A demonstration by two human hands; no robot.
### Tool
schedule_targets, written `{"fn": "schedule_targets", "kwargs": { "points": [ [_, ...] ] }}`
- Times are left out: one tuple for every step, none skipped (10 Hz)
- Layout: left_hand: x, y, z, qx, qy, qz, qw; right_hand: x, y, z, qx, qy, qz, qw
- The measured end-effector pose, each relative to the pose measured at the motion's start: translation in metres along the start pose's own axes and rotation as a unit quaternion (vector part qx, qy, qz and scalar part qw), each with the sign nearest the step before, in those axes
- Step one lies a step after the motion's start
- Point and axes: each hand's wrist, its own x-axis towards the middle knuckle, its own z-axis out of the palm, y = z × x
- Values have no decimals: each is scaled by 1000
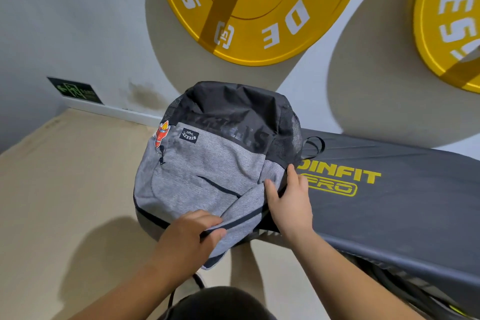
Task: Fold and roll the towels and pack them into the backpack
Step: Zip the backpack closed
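- Head view, looking down: a grey and black backpack (pixel 207 163) lies front-up on the near end of a black padded bench (pixel 389 202) with yellow lettering. The left part of the bag hangs past the bench end, over a tan floor (pixel 65 176).
- Your left hand (pixel 189 234) is at the bag's near edge. Its fingers (pixel 207 218) are curled and clamped, with the thumb, on a dark zip-lined rim of grey fabric, lifting it into a fold.
- Your right hand (pixel 291 202) holds the bag's right side where it meets the bench. The thumb lies on the grey front, and the other fingers, a little spread, reach over the dark side panel, so the edge sits gripped between them.
- No towels are in view. You cannot tell from here whether the main compartment is open yet, so packing looks not yet begun.
- A small red charm (pixel 162 132) hangs from a zip pull at the bag's upper left. Two yellow weight plates (pixel 259 8) hang on the pale wall behind, and a green exit sign (pixel 75 89) sits low on the wall.
- Risk: the bag is only partly supported. A firm pull toward you with the left hand could slide it off the bench end if the right hand eases its hold.
- Risk: the soft grey fabric is bunched along the zip line and could catch in the teeth if the zip is run while the fold is slack.
- Risk: a strap trails below the near edge, close to your body, and could snag.
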Motion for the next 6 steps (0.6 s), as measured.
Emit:
{"fn": "schedule_targets", "kwargs": {
  "points": [
    [1,-1,-3,-12,-5,-3,1000,16,1,8,-7,-9,-7,1000],
    [3,-3,-10,-20,-19,11,1000,37,5,13,-9,-20,-17,1000],
    [4,-5,-22,-21,-19,15,999,53,5,7,5,-7,-28,1000],
    [4,-9,-38,-24,12,17,1000,60,-2,-17,22,29,-31,999],
    [4,-3,-53,-68,42,-9,997,55,-5,-34,14,-4,3,1000],
    [9,18,-74,-76,36,23,996,36,-14,-44,-13,-30,-15,999]
  ]
}}
